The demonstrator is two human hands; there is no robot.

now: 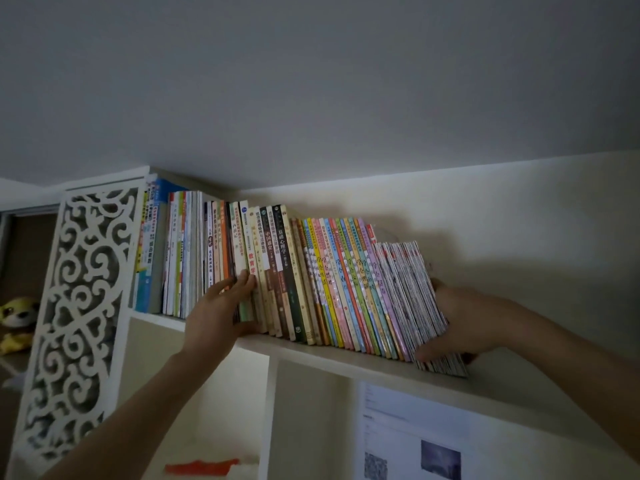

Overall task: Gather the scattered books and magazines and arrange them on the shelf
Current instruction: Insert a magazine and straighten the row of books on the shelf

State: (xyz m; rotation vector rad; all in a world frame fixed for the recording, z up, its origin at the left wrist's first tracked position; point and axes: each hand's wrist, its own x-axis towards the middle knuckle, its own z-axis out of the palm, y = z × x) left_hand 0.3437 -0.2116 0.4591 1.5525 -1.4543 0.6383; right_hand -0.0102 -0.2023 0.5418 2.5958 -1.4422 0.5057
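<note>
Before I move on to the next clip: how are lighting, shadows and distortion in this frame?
Head view: dim overall, ceiling grey; the row of books throws a soft shadow on the wall to its right; wide-angle tilt slants the shelf; spines by the left hand legible, right hand dark.

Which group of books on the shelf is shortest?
The thin booklets at the row's right end, held by the right hand. Their tops sit well below those of the pastel books beside them.

Single head view, taken from below the shelf (346,358) and tilted upward, facing it at arm's reach. Ceiling fills the frame above the shelf; carved white panel (79,306) stands at its left end.
</note>
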